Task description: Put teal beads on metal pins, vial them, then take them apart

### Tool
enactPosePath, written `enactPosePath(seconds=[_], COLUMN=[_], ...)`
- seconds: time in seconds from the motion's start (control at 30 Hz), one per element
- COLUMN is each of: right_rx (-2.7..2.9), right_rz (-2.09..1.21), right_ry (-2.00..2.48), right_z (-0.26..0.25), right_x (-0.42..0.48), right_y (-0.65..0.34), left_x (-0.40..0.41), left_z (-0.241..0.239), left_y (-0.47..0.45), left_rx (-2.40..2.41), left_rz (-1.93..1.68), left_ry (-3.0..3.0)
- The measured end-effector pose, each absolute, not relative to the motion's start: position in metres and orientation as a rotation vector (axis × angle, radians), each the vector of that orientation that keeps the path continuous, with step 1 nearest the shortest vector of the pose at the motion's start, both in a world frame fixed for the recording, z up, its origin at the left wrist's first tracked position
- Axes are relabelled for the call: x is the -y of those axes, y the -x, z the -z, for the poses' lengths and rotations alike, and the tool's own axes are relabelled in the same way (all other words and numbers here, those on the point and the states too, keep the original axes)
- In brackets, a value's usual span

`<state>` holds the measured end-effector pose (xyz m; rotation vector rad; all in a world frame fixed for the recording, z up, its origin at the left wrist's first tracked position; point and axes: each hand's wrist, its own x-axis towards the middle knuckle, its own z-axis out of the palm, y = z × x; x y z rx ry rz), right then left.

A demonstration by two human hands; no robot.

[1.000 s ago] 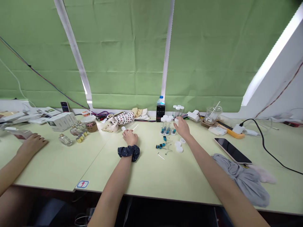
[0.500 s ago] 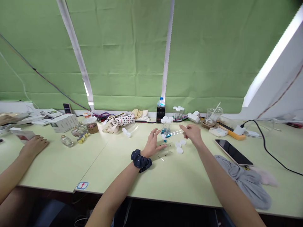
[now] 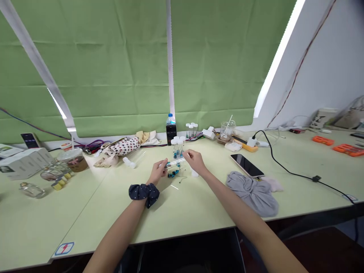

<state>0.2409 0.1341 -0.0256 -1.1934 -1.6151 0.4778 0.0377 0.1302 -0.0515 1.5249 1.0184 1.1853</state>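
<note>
A clear tube [image 3: 176,162] lies tilted between my two hands, just above the table. Fingers of my left hand [image 3: 158,171], below a dark dotted scrunchie [image 3: 144,193], pinch its left end. At its right end my right hand [image 3: 195,160] is closed, thumb and fingertips together. Beneath the tube, small blue parts with thin wire leads [image 3: 173,174] lie in a loose pile. Just behind stand several white-capped clear tubes [image 3: 178,141] with blue parts inside. White caps [image 3: 195,173] lie below my right hand, partly hidden by it.
A phone with a timer [image 3: 171,133] leans on a water bottle [image 3: 170,119]. More capped tubes [image 3: 191,128] stand behind. On the right are a dark phone [image 3: 247,165], a grey cloth [image 3: 253,193] and a black cable [image 3: 284,166]. Glass bottles [image 3: 32,190] lie left.
The view has turned right. My left hand, spread open before, now pinches the tube's left end. Blue parts now lie on the table under the tube. The neighbouring person's hand has left view.
</note>
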Motion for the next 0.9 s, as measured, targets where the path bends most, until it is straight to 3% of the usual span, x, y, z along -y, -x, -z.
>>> enactPosePath(seconds=[0.17, 0.27, 0.4, 0.53, 0.7, 0.9], right_rx=[1.678, 1.751, 2.129, 2.393, 2.310, 1.947], right_rz=[-0.989, -1.103, -1.132, -0.960, -0.733, -1.039], right_ry=[0.867, 0.816, 0.758, 0.752, 0.848, 0.917], right_z=[0.036, 0.044, 0.045, 0.035, 0.034, 0.054], right_x=[-0.140, -0.144, -0.141, -0.132, -0.130, -0.147], right_y=[-0.240, -0.244, -0.246, -0.241, -0.236, -0.240], left_x=[-0.144, -0.145, -0.143, -0.140, -0.139, -0.147], left_z=[0.055, 0.055, 0.054, 0.051, 0.047, 0.051], left_y=[-0.018, -0.014, -0.020, -0.026, -0.027, -0.024], left_rx=[-0.944, -0.960, -1.027, -0.991, -1.062, -1.261], left_rz=[-1.158, -1.115, -1.126, -1.236, -1.290, -1.417], left_ry=[-1.262, -1.243, -1.284, -1.322, -1.265, -1.218])
